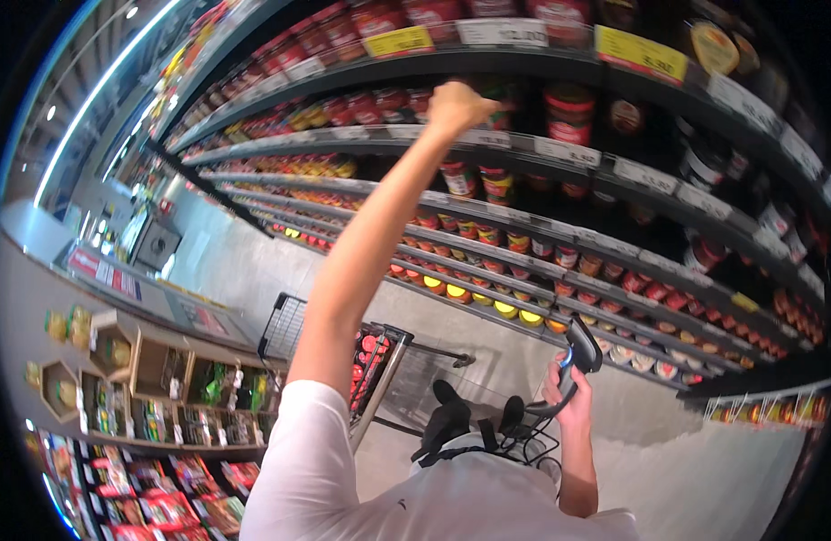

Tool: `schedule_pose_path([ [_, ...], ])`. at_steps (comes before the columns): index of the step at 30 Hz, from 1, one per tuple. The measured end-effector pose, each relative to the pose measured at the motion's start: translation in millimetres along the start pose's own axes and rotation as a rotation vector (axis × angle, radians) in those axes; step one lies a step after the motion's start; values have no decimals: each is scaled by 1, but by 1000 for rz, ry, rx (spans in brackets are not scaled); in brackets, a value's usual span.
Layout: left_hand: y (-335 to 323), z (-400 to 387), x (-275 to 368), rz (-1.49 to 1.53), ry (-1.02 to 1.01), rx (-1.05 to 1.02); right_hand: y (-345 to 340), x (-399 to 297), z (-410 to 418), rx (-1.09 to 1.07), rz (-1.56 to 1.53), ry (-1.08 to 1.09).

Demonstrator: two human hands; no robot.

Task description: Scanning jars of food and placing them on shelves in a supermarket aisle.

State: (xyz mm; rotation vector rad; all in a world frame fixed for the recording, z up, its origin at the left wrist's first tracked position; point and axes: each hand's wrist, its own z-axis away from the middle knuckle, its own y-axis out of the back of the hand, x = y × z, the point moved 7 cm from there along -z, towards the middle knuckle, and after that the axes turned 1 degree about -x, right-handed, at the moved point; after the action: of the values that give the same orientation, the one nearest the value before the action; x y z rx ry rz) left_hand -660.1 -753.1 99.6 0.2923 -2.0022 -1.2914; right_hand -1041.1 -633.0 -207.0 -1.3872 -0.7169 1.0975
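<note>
My left hand (458, 108) reaches out to an upper shelf of jars, above a price rail (484, 137). Its fingers are curled and partly hidden, so a grip cannot be made out. Close beside the thumb is a dark, blurred jar (500, 115). Farther right on that same shelf are stacked red-lidded jars (569, 113). Low in front of my body, my right hand (572, 392) is wrapped around the handle of a black handheld barcode scanner (584, 348). A black cable (540, 439) hangs in loops from the scanner by my waist.
A wire shopping cart (371, 358) with red-topped goods stands at my left. Lower shelves hold rows of jars (488, 233). Behind the cart are a wooden box display (159, 368) and red packets (168, 507). Another rack (767, 410) juts in at right.
</note>
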Motion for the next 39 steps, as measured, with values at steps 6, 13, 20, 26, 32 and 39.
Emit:
schedule_pose_path([
  [6, 12, 33, 15, 127, 6, 182, -7, 18, -9, 5, 2, -107],
  [13, 23, 100, 8, 291, -244, 481, -18, 41, -29, 33, 56, -241],
  [20, -31, 328, -224, 362, -10, 346, -32, 72, -62, -31, 139, -339],
  [26, 46, 607, -427, 311, 984, 422, -33, 142, -116, -57, 345, -651],
  [32, 67, 657, -474, 401, 1103, 502, -52, 250, -182, -160, 674, -892],
  [39, 9, 600, -618, 436, 1125, 291, -42, 314, -215, -99, 855, -993],
])
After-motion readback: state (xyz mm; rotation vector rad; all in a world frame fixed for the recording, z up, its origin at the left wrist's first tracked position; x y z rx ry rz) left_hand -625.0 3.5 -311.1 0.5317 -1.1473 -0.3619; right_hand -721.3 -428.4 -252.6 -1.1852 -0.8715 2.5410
